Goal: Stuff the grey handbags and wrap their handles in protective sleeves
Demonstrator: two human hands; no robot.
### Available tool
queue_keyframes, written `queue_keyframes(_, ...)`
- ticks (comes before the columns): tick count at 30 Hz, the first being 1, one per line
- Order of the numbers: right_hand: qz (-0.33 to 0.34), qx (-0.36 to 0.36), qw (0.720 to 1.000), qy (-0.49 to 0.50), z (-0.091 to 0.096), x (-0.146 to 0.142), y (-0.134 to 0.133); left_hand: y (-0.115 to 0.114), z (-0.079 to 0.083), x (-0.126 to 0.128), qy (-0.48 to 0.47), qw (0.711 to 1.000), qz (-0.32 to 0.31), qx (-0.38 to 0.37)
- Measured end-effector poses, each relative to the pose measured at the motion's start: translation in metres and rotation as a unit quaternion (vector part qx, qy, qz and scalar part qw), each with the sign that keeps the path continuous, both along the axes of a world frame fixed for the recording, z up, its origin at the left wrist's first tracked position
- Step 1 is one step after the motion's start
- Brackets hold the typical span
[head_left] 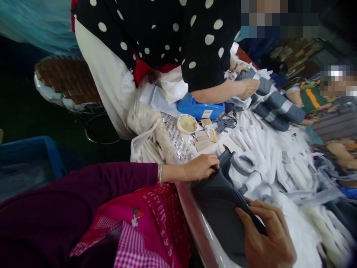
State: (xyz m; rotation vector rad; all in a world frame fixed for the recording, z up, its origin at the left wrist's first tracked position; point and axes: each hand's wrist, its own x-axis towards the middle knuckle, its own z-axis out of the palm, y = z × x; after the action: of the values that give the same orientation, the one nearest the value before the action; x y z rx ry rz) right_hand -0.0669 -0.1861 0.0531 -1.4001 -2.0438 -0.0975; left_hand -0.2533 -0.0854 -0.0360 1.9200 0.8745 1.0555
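A dark grey leather-like bag [220,219] lies at the near edge of the table, tilted toward me. My left hand [201,167], with a silver bangle at its wrist, is closed on the bag's far end. Its fingertips are partly hidden. My right hand [269,232] pinches the bag's long right edge between thumb and fingers. Just beyond the bag, a grey strap loop [244,164] with white wrapping touches its side.
Across the table, a co-worker in a polka-dot top [156,33] handles grey wrapped bags [281,108]. A blue bin [205,108], a round tub [187,123] and tags [213,135] stand ahead. White wrapping rolls [276,160] cover the right; a blue crate [52,156] stands left.
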Motion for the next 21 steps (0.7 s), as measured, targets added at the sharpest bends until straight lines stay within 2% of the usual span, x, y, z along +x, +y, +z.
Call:
queue_keyframes(5,0.012,0.01,1.0,0.002,-0.002,-0.003,0.0,-0.004,-0.006,0.004,-0.046,0.998,-0.007,-0.03)
queue_keyframes(10,0.012,0.022,1.0,0.001,-0.003,-0.004,0.002,0.0,-0.012,0.007,-0.086,0.993,-0.058,-0.064)
queue_keyframes(13,0.008,0.027,1.0,-0.006,-0.003,-0.003,0.002,0.006,-0.012,0.01,-0.126,0.971,-0.088,-0.182)
queue_keyframes(16,0.006,0.023,1.0,-0.014,-0.003,-0.003,0.002,0.014,-0.011,0.016,-0.168,0.923,-0.093,-0.334)
queue_keyframes(18,0.006,0.022,1.0,-0.013,-0.003,-0.004,0.002,0.019,-0.014,0.022,-0.167,0.907,-0.091,-0.376)
queue_keyframes(21,0.014,0.024,1.0,-0.008,-0.003,-0.004,0.002,0.027,-0.024,0.031,-0.166,0.901,-0.099,-0.388)
